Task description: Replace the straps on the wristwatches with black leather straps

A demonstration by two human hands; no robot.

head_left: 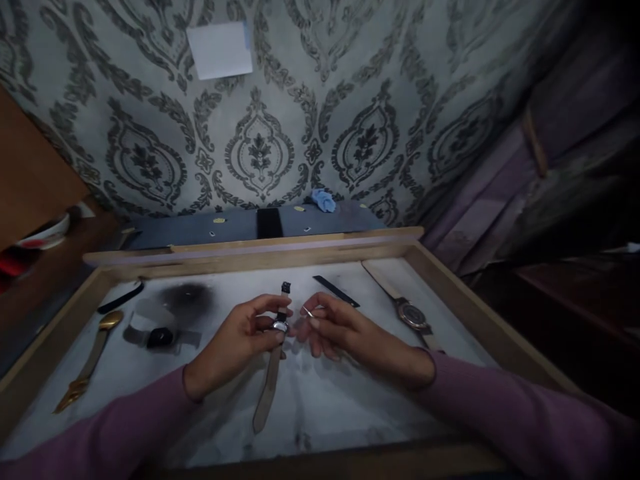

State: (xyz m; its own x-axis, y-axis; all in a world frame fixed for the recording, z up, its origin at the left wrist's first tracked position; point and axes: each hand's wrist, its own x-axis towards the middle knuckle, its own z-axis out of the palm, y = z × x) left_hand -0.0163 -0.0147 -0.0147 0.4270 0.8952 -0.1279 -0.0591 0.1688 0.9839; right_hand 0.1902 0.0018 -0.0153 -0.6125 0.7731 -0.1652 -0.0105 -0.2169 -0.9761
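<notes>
My left hand (247, 333) holds a small wristwatch (280, 325) by its case, fingers behind and thumb in front. Its light strap (270, 390) hangs down toward the tray floor, and a shorter strap piece with a dark buckle points up. Just right of the watch, my right hand (345, 327) pinches a thin, shiny, pin-like piece (307, 311) between thumb and index finger. The piece and the watch do not touch.
A wooden-rimmed tray (450, 300) surrounds the hands. At left lie a gold watch (93, 360), a dark-faced watch (161, 337) and a black strap (121, 299). At right are another black strap (336, 291) and a round-faced watch (412, 315). Blue crumpled material (323, 200) sits behind.
</notes>
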